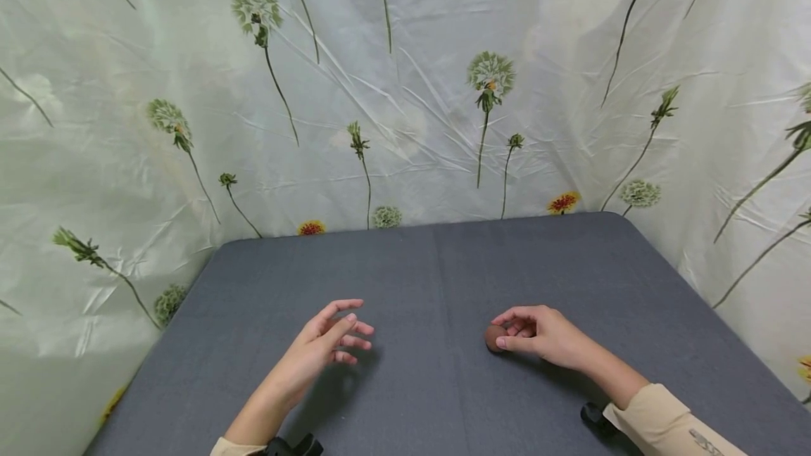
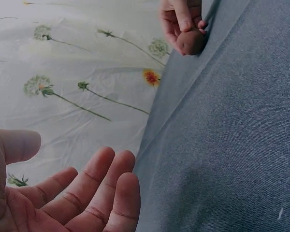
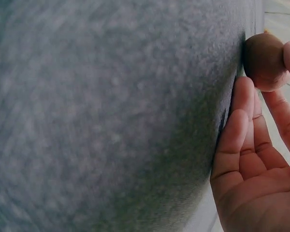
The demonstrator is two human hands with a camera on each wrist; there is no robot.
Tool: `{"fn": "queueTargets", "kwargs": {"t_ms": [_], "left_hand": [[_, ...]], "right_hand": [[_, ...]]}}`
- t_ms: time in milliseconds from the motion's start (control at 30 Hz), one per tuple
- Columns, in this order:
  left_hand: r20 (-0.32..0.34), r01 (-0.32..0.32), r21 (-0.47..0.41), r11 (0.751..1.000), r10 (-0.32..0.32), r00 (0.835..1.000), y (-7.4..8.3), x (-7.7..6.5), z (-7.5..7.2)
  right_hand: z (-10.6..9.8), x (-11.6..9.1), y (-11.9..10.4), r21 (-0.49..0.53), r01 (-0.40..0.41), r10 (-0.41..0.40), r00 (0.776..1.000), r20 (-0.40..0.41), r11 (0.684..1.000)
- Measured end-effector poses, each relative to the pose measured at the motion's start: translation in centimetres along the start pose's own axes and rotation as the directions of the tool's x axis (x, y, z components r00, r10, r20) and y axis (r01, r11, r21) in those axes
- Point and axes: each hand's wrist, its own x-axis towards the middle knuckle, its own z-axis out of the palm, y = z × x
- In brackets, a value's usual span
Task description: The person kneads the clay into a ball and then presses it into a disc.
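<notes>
A small, round, reddish-brown ball [image 1: 493,339] sits at the table's surface, right of the middle in the head view. My right hand [image 1: 546,335] pinches it between thumb and forefinger; the other fingers are curled loosely behind, close to the cloth. The right wrist view shows the ball [image 3: 264,63] with a smooth, dull surface, and in the left wrist view a small mark shows on the ball [image 2: 191,42]. Left of it, my left hand [image 1: 324,340] hovers above the table with spread, slightly bent fingers and holds nothing. What the ball is made of I cannot tell.
Dark grey cloth covers the table [image 1: 405,273], and a seam or crease runs down its middle. A pale curtain [image 1: 405,90] printed with dandelions and other flowers hangs behind and at both sides. Black straps [image 1: 595,419] sit at the wrists.
</notes>
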Motion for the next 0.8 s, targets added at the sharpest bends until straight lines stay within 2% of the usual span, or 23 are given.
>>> {"fn": "queueTargets", "kwargs": {"t_ms": [167,333,500,667,800], "left_hand": [[-0.004,0.003,-0.012,1.0,-0.003,1.0,0.2,0.1,-0.2],[-0.014,-0.003,-0.011,1.0,0.002,1.0,0.6,0.1,-0.8],[-0.048,-0.006,0.011,1.0,0.006,0.999,1.0,0.2,-1.6],[-0.088,-0.027,0.045,0.999,0.031,0.996,1.6,0.2,-2.0],[-0.155,-0.098,0.145,0.985,0.121,0.98,2.4,0.4,-1.7]], "right_hand": [[-0.4,0.2,-0.3,-0.036,-0.047,0.047,0.999,-0.008,0.998],[-0.5,0.7,-1.3,-0.115,-0.108,0.099,0.992,-0.082,0.987],[-0.1,2.4,-3.1,-0.192,-0.103,0.078,0.988,-0.134,0.976],[1.3,4.8,-4.2,-0.241,-0.056,0.045,0.998,-0.052,0.969],[2.7,5.6,-3.7,-0.316,-0.035,0.047,0.998,0.03,0.948]]}}
